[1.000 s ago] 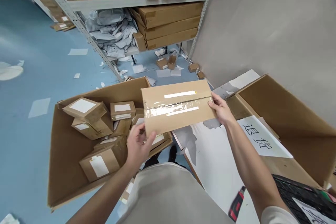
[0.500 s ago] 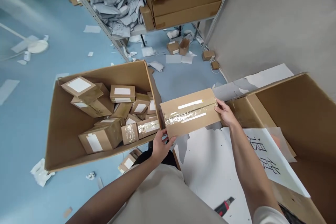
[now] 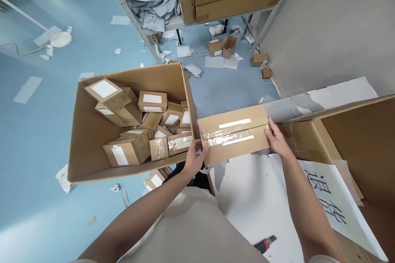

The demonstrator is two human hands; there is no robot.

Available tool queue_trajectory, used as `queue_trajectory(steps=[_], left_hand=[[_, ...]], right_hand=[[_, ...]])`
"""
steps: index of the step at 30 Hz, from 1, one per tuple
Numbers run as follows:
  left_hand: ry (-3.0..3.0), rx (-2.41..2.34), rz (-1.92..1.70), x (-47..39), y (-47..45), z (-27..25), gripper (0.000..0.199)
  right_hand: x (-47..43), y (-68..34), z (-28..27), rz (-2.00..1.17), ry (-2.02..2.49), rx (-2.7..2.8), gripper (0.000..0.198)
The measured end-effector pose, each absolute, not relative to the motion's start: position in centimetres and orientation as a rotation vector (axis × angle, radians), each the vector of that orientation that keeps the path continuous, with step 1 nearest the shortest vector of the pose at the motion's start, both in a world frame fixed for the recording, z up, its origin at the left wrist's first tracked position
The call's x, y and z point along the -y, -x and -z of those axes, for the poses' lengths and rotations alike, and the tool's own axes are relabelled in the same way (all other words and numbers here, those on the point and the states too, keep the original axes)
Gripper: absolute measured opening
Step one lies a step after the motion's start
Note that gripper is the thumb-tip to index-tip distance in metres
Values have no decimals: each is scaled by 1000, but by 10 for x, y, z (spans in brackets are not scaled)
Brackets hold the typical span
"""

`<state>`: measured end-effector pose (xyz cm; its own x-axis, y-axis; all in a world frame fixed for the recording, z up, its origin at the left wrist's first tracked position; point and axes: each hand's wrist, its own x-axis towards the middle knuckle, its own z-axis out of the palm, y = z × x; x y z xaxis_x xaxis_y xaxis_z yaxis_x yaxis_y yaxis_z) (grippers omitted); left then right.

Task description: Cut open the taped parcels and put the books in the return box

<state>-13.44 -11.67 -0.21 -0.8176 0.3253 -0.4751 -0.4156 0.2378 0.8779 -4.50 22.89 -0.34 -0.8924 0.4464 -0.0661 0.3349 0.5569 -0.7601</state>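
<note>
taped cardboard carton held in both hands, just beside the big open box of parcels
the left hand grasps the carton's near left corner, thumb on top; the fingers of the right hand are closed on its right edge. a second ago the carton's left end covered part of the open box; now it sits to the right, and more parcels show at that end. the grip looks the same. the carton's seam and two white strips face up, and its lower edge overlaps the white surface in view, where a red-and-black utility knife lies. a handwritten sheet is on a second open box. the upper cartons on the metal rack have left the view.
</note>
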Motion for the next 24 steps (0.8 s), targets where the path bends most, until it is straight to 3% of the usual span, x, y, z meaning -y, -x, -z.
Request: queue_trajectory(steps=[6, 11, 14, 17, 21, 24], left_hand=[[-77, -1843, -1540, 139, 153, 0, 41], [-278, -1845, -1258, 222, 194, 30, 40], [-168, -2135, -1054, 301, 226, 60, 40], [143, -2524, -799, 395, 262, 90, 48], [636, -2647, -496, 513, 320, 126, 61], [681, -2577, -460, 559, 357, 158, 57]], right_hand=[[-168, 70, -72, -696, 715, 2534, 63], [-29, 167, -125, -1027, 375, 2549, 47], [63, 239, -83, -1375, 151, 2761, 39], [148, 292, 2, -1691, 215, 2996, 36], [245, 321, 112, -2434, 1070, 2813, 38], [305, 325, 166, -2635, 1396, 2508, 58]])
